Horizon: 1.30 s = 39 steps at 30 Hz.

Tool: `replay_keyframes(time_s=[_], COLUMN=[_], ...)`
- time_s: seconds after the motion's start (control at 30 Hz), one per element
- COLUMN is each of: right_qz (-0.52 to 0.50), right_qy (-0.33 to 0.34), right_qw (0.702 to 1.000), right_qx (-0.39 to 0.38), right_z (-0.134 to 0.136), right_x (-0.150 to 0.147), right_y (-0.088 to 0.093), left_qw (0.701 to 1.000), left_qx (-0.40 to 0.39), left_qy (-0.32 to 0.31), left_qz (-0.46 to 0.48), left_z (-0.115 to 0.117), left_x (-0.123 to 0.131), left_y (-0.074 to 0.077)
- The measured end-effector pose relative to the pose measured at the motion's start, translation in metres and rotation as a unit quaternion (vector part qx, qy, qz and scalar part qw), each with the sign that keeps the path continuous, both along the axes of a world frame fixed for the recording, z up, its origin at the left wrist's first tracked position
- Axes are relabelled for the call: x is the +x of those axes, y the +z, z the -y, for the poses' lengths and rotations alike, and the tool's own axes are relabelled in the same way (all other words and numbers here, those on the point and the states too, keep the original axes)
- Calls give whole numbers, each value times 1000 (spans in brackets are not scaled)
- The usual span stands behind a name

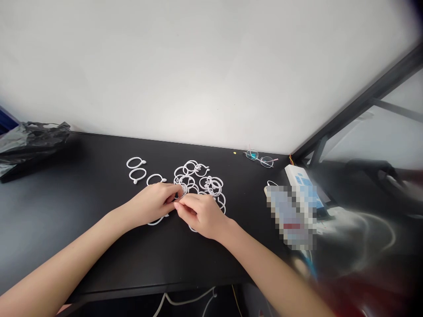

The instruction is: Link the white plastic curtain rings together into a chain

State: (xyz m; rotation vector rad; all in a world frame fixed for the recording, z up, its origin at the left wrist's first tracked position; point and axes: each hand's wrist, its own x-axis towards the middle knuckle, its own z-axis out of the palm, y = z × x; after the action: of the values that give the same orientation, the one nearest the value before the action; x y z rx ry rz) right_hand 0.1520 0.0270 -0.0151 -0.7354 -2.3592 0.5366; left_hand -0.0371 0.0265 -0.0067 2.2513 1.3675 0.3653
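A heap of several white plastic rings [198,178] lies on the black desk [82,229]. Three separate white rings [138,169] lie in a group to the left of the heap. My left hand [155,201] and my right hand [200,213] meet at the near edge of the heap, fingers curled and pinched together on a white ring [182,189] between them. Another ring [155,221] pokes out from under my left hand. Part of the heap is hidden by my right hand.
A black plastic bag [31,138] lies at the far left of the desk. A pair of glasses [259,158] rests by the white wall. A white power strip [302,182] and a blurred-out object [291,215] lie at the right. Cables hang below the desk's front edge.
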Motion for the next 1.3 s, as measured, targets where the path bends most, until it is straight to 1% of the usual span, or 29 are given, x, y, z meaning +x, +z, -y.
replay_keyframes(time_s=[0.27, 0.5, 0.77, 1.07, 1.2, 1.3], right_qz=[6, -2, 13, 3, -1, -6], right_qy=[2, 2, -1, 0, 2, 0], right_qw=[1000, 1000, 1000, 1000, 1000, 1000], right_qx=[2, -4, 12, 6, 3, -6], right_z=[0, 1, 1, 0, 0, 0], right_x=[0, 0, 0, 0, 0, 0], right_y=[0, 0, 1, 0, -1, -1], left_qw=[1000, 1000, 1000, 1000, 1000, 999], left_qx=[13, 4, 4, 8, 18, 41], left_qy=[-3, -1, 0, 0, 0, 4], left_qz=[1, -12, -8, -13, -9, 3], left_z=[0, 0, 2, 1, 1, 2], left_x=[0, 1, 1, 1, 1, 2], left_y=[-1, 0, 2, -1, -1, 0])
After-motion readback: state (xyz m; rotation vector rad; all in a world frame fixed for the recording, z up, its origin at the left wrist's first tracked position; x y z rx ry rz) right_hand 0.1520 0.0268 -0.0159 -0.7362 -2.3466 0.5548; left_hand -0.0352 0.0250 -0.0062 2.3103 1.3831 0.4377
